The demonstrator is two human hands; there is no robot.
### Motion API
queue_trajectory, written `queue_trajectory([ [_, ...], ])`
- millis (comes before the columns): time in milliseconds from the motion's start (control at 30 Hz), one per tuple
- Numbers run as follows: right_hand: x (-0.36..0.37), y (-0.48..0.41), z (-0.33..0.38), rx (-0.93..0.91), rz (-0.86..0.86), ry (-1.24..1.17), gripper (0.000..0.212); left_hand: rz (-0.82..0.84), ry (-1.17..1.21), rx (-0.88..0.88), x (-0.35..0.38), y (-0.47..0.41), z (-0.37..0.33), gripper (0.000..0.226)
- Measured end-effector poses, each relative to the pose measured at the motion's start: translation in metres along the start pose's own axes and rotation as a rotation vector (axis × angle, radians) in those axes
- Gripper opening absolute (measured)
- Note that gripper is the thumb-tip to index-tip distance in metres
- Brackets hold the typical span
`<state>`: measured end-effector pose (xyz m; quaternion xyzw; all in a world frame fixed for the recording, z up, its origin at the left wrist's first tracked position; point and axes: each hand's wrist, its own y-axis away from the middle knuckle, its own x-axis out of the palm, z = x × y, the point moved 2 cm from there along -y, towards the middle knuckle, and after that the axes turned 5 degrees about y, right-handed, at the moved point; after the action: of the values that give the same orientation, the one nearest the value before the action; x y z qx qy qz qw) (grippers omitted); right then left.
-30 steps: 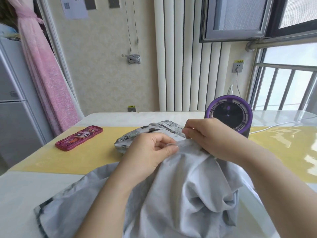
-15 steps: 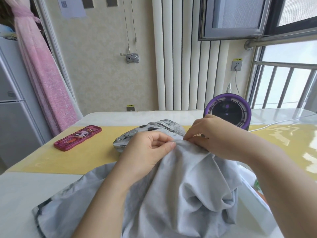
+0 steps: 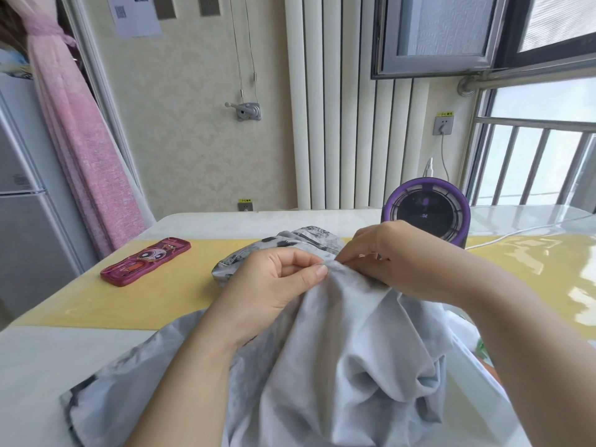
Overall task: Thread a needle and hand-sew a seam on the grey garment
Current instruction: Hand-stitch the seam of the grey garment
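Currently pinching, with the left hand [image 3: 274, 285], thumb against forefinger, a raised ridge of the grey garment [image 3: 354, 366], in front of and just left of the purple round device [image 3: 425, 214]. Curled, with the right hand [image 3: 396, 262], over the same ridge directly in front of that device, nipping the cloth edge just beside the left thumb tip. Possibly holding a needle there too, but too small to tell, and no thread to be made out.

Probably light, thin and limp, and apt to sag and slip wherever unsupported. Best taken close on either side of the stitch line, with the fold drawn taut between both pinches. No stiffness to lean on, and some risk of pricking a finger hidden under the fold.

Pale grey, plain and matte, deeply creased, heaped from the ridge down toward the near edge of the worktop [image 3: 48, 366]. Darker mottled print at the end nearest the device, dark trim at the corner farthest from it. Spread partly over a yellow mat [image 3: 161, 301]. Well left of the device, on that mat, a pink cartoon case [image 3: 145, 262].
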<state>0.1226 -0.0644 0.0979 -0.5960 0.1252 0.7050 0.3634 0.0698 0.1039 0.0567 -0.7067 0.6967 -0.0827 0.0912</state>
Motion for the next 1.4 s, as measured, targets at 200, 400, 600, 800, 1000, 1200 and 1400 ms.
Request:
queue_trajectory([
  [200, 0.001, 0.000, 0.001, -0.006, 0.000, -0.018, 0.022, 0.018, 0.033, -0.002, 0.000, 0.001, -0.002, 0.015],
  [400, 0.001, 0.000, 0.002, -0.017, -0.006, -0.033, 0.022, 0.043, 0.103, -0.011, 0.001, 0.002, -0.004, 0.008],
  [600, 0.001, -0.001, 0.000, -0.020, -0.029, -0.014, 0.022, 0.033, 0.097, -0.012, -0.001, 0.003, -0.005, 0.010],
  [800, 0.001, 0.000, 0.003, -0.025, -0.026, -0.026, 0.022, 0.033, 0.100, -0.020, 0.000, 0.004, -0.007, 0.009],
  [1000, 0.002, 0.000, 0.004, -0.022, -0.045, -0.057, 0.023, 0.031, 0.127, -0.015, 0.000, 0.004, -0.008, 0.009],
  [1200, 0.000, 0.002, 0.014, -0.045, -0.063, -0.136, 0.022, 0.020, 0.158, 0.015, -0.001, 0.003, -0.008, 0.009],
  [1400, -0.005, 0.003, 0.018, -0.038, -0.079, -0.430, 0.013, -0.043, 0.176, 0.040, -0.002, 0.000, -0.006, 0.010],
])
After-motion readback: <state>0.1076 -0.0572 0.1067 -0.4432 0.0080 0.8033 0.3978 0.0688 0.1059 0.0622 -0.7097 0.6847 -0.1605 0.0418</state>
